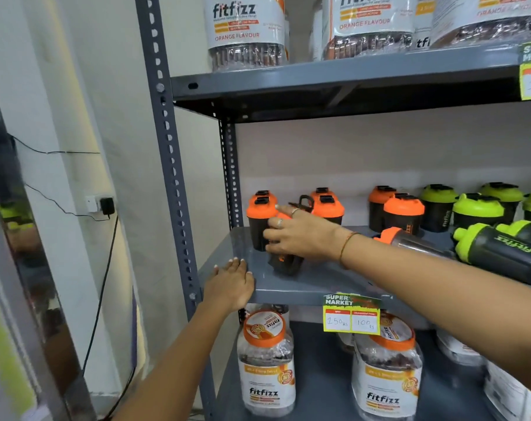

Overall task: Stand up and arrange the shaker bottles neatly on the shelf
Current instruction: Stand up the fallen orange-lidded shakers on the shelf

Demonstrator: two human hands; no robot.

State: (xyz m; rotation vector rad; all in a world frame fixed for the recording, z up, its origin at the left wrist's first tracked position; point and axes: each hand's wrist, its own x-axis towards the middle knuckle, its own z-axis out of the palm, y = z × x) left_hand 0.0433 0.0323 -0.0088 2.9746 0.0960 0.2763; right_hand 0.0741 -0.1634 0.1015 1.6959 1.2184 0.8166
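Black shaker bottles stand on the grey middle shelf (303,284). My right hand (297,235) is closed around an orange-lidded shaker bottle (285,264), held upright near the shelf's left front, beside a standing orange-lidded one (259,220). My left hand (229,284) rests flat on the shelf's front left corner, fingers apart, holding nothing. More orange-lidded shakers (402,212) stand at the back, and green-lidded ones (477,209) further right. One orange-lidded shaker (410,241) and a green-lidded shaker (501,253) lie on their sides at the right.
Large Fitfizz jars (268,363) fill the shelf below, and more jars (247,28) sit on the shelf above. A yellow price tag (350,316) hangs from the shelf edge. The slotted grey upright (173,165) stands left, with a wall socket and cable (101,205) beyond it.
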